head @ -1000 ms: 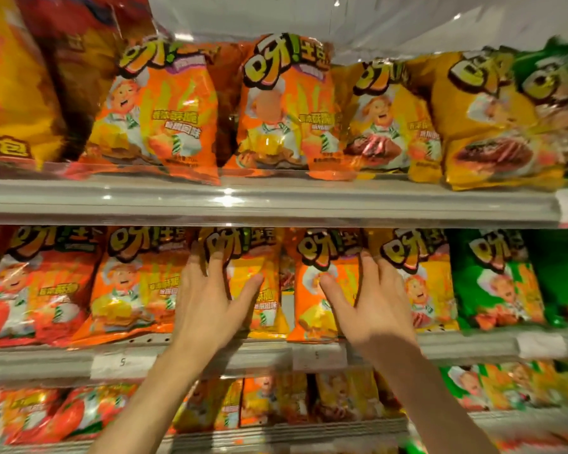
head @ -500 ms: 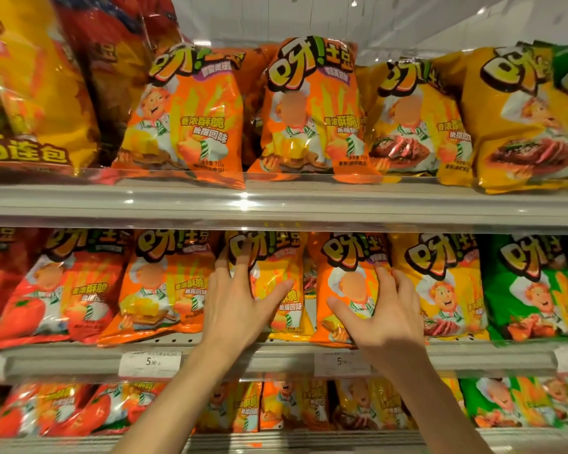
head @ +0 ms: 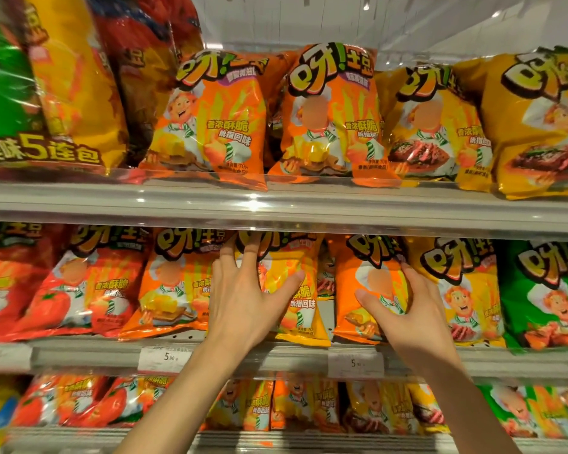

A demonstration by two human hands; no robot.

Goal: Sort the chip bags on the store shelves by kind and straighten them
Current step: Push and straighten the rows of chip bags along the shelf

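On the middle shelf [head: 276,355], chip bags stand in a row: red tomato bags [head: 79,290], an orange bag [head: 174,290], a yellow-orange bag [head: 297,290], another orange bag [head: 364,283], a yellow steak bag [head: 466,290] and a green bag [head: 545,296]. My left hand [head: 243,299] lies flat on the yellow-orange bag's left side, fingers spread and thumb on its front. My right hand [head: 404,309] grips the second orange bag: thumb across its front, fingers tucked at its right edge beside the yellow steak bag.
The top shelf [head: 276,204] carries two orange bags [head: 210,126], yellow steak bags [head: 440,126] and large multipacks [head: 63,93] at the left. The bottom shelf holds red, orange, yellow and green bags [head: 276,407]. Price tags [head: 164,357] sit on the middle shelf's front rail.
The view has moved closer and shifted left. My right hand went from lying flat over the bags to curling its fingers around the orange bag's right edge. My left hand stays spread.
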